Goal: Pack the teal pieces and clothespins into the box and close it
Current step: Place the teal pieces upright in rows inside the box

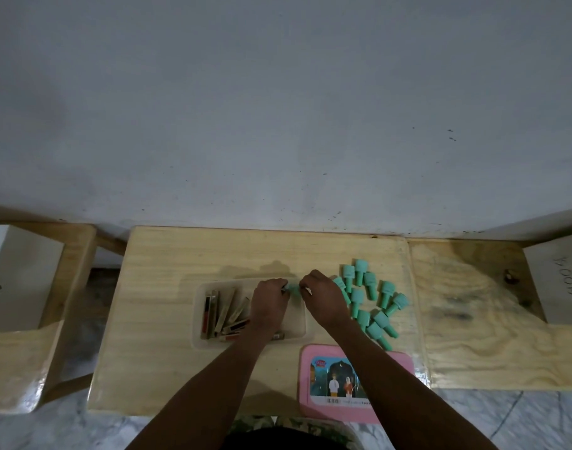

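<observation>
A clear plastic box sits on the middle of the wooden table. Several wooden clothespins lie in its left half. My left hand and my right hand meet over the box's far right part, and both pinch one teal piece between their fingertips. Several more teal pieces lie in a loose heap on the table just right of the box. The pink lid with a picture label rests flat near the table's front edge, partly under my right forearm.
The low wooden table stands against a grey wall. A white box marked KP003 sits on a stand at the left. Another white box with handwriting sits on the wooden board at the right.
</observation>
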